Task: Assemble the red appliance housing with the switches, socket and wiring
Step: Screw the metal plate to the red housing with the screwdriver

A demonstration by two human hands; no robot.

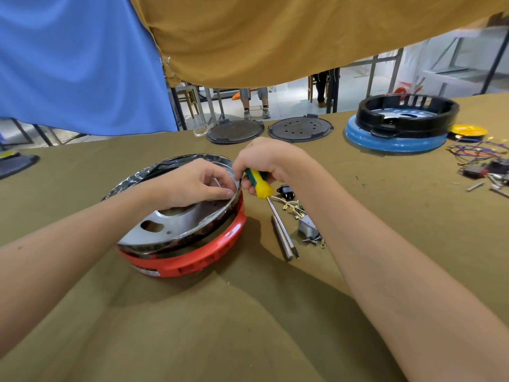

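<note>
Red housing [190, 260] lies on bench [248, 326], metal plate [176, 224] tilted inside. Left hand [192, 186] pinches thin white wire at rim. Right hand [264, 164] wraps screwdriver [259, 183], tip pointing down, away from housing. Step seems wire routing; next probably needs seating wire, then turning tool round. Olive cloth covers bench; loose terminals [292, 208] beside. Blue and tan curtains [275, 37] hang behind.

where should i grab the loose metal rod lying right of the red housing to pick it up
Pinch the metal rod across its middle from above. It lies flat on the cloth, thin and round, right beside the screwdriver shaft, so come straight down.
</note>
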